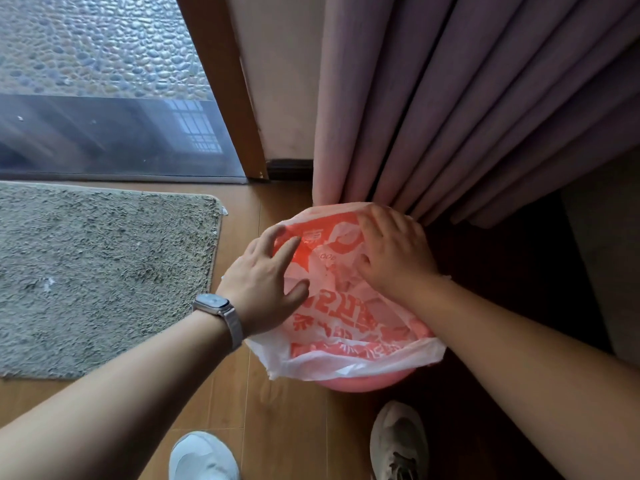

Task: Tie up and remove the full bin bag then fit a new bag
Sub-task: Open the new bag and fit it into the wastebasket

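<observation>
A round pink bin (353, 382) stands on the wooden floor below me, lined with a red-and-white printed plastic bag (332, 323) whose edge hangs over the near rim. Crumpled white paper shows inside the bag. My left hand (266, 278), with a watch on the wrist, rests on the bag's left edge, fingers spread apart. At the far right rim, my right hand (391, 254) lies flat on the bag, fingers pressed down over the plastic. I cannot tell whether either hand pinches the plastic.
A shaggy grey mat (104, 271) lies to the left. Pink curtains (485, 116) hang right behind the bin, touching its far side. A glass door with a wooden frame (221, 88) is at the back left. My two shoes (204, 455) stand near the bin.
</observation>
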Action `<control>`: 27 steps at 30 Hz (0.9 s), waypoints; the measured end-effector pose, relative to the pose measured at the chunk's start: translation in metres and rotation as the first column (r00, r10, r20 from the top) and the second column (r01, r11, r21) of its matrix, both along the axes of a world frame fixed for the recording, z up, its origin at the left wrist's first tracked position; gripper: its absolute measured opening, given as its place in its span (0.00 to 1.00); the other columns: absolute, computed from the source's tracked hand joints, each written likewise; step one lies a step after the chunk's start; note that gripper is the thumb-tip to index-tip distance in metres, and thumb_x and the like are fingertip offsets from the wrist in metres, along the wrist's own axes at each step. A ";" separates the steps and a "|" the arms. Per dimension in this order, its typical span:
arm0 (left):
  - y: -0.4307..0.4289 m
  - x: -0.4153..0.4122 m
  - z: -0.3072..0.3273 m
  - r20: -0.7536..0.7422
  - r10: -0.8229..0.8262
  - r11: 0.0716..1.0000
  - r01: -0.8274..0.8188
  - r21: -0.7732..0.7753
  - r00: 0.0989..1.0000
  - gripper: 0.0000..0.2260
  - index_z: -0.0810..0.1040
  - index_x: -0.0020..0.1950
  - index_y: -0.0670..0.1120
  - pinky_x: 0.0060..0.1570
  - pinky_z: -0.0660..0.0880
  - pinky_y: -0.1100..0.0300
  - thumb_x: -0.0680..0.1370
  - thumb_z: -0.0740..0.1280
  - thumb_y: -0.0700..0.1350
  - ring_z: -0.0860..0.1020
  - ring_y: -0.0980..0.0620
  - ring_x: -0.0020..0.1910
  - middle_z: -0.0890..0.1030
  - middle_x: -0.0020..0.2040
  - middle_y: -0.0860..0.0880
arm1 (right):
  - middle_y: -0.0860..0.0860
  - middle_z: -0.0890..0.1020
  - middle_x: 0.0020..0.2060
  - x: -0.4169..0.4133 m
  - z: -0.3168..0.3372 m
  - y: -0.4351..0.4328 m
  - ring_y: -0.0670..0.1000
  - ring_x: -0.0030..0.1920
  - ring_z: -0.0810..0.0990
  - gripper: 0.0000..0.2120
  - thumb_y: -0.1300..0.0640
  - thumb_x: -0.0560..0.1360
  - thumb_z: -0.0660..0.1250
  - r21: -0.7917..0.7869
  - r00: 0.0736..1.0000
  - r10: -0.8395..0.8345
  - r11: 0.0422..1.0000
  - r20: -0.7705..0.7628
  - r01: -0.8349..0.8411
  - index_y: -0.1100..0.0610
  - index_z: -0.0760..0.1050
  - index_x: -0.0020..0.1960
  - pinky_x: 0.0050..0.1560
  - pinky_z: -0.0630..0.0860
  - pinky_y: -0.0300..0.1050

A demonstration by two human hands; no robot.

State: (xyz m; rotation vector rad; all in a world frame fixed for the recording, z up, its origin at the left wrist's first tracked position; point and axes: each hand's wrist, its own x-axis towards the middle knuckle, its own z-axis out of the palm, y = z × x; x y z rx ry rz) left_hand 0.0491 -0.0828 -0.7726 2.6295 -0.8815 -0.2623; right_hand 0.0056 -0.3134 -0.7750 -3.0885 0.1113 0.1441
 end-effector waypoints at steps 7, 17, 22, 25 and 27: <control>-0.024 0.014 -0.009 -0.083 0.015 0.999 -0.019 -0.050 0.996 0.24 0.64 0.66 0.50 0.46 0.76 0.51 0.73 0.67 0.53 0.78 0.42 0.53 0.79 0.58 0.46 | 0.55 0.75 0.56 0.003 0.000 -0.001 0.61 0.55 0.75 0.18 0.52 0.74 0.61 0.161 0.992 -0.020 0.986 -0.124 0.040 0.55 0.67 0.62 0.48 0.69 0.50; -0.025 0.005 -0.016 -0.054 0.077 0.997 -0.076 0.014 0.996 0.11 0.65 0.42 0.50 0.28 0.57 0.57 0.79 0.63 0.53 0.68 0.46 0.31 0.68 0.33 0.54 | 0.58 0.79 0.49 -0.013 -0.011 -0.003 0.61 0.49 0.78 0.16 0.43 0.74 0.66 0.241 0.990 -0.117 0.961 -0.081 0.133 0.55 0.68 0.48 0.38 0.62 0.45; -0.015 0.003 -0.015 -0.154 0.141 0.984 -0.156 -0.088 0.978 0.10 0.69 0.41 0.44 0.32 0.65 0.53 0.76 0.67 0.48 0.70 0.43 0.34 0.71 0.34 0.50 | 0.59 0.81 0.49 -0.011 -0.009 -0.008 0.61 0.49 0.79 0.19 0.41 0.74 0.67 0.252 0.957 -0.226 0.930 -0.184 0.268 0.58 0.74 0.50 0.38 0.64 0.45; 0.000 0.003 -0.012 -0.229 0.193 0.969 -0.222 -0.108 0.954 0.07 0.71 0.41 0.45 0.33 0.68 0.52 0.75 0.67 0.45 0.72 0.42 0.35 0.74 0.34 0.49 | 0.57 0.82 0.46 -0.020 -0.005 -0.016 0.60 0.46 0.80 0.17 0.43 0.74 0.68 0.337 0.905 -0.359 0.843 -0.227 0.419 0.57 0.73 0.45 0.39 0.71 0.46; 0.008 0.002 -0.008 -0.250 0.198 0.973 -0.220 -0.064 0.948 0.07 0.71 0.44 0.46 0.33 0.68 0.53 0.74 0.68 0.46 0.74 0.41 0.36 0.76 0.35 0.48 | 0.55 0.82 0.46 -0.027 -0.001 -0.021 0.58 0.45 0.80 0.17 0.42 0.74 0.68 0.350 0.863 -0.438 0.790 -0.253 0.504 0.57 0.75 0.47 0.41 0.76 0.47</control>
